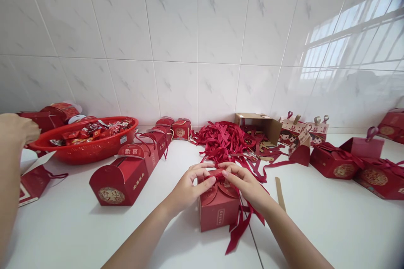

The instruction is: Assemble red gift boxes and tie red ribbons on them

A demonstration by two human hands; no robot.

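- Red gift box (217, 210): small, with a scalloped flap top and a gold emblem. It stands upright on the white counter (331, 227), centre foreground, directly under both hands.
- Red ribbon (240, 229): crosses the top of the gift box. Its loose tails hang down the box's right side and trail onto the counter.
- Left hand (189, 187): rests against the upper left of the box, with thumb and fingers pinched narrow on the ribbon at the box top.
- Right hand (244, 183): lies over the upper right of the box, fingertips closed on the same ribbon and almost touching those of the left hand.
- Row of closed red boxes (126, 176): larger, with curved lids and gold lettering. They run in a line from left of the gift box back toward the wall.
- Red plastic basket (85, 151): far left, filled with wrapped sweets.
- Pile of loose ribbons (224, 138): a red tangle just behind the hands.
- Brown carton (261, 124): lies on its side behind the pile, open end toward the ribbons.
- Cartoon-couple boxes (293, 132): stand to the right of the carton, against the wall.
- Ribbon-tied boxes (334, 164): grouped at the right side of the counter.
- Kraft paper strip (280, 193): lies flat just right of the right wrist.
- Another person's hand (15, 128): at the left edge, loosely closed above a flat unfolded box (31, 183). Whether it holds anything cannot be told.
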